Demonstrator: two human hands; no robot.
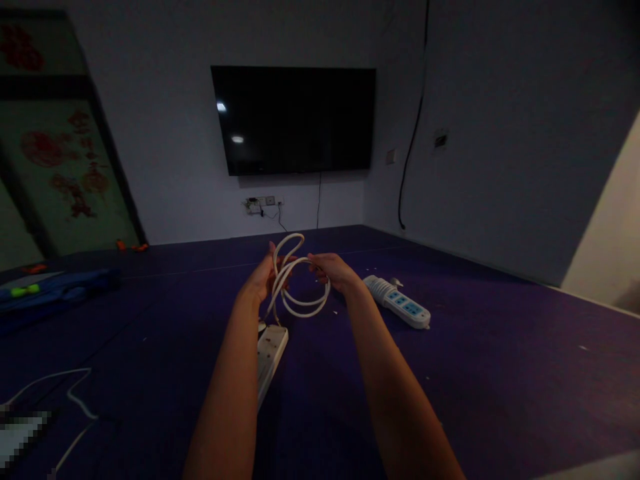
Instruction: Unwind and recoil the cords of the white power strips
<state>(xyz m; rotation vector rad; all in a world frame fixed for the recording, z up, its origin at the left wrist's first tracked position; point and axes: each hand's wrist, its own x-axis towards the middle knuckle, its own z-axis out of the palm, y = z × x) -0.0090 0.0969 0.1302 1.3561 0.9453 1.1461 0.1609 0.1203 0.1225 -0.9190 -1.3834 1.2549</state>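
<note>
Loops of a white power cord point(306, 313) hang between my two hands above the purple floor. My left hand point(263, 277) is closed round the cord on the left side of the loops. On the right, my right hand point(334, 270) pinches the cord between thumb and fingers. Below my left hand lies a white power strip point(273, 347), partly hidden behind my left forearm. Its cord end rises toward the loops. To the right of my right forearm rests a second power strip point(407, 309) with blue sockets and its white cord wound round one end.
A dark television point(295, 120) hangs on the far wall, with wall sockets point(265, 201) and wires beneath. Blue cloth point(65, 290) lies at left. A thin white cable point(75, 393) runs across the floor at lower left. A black cable point(415, 127) hangs along the right wall.
</note>
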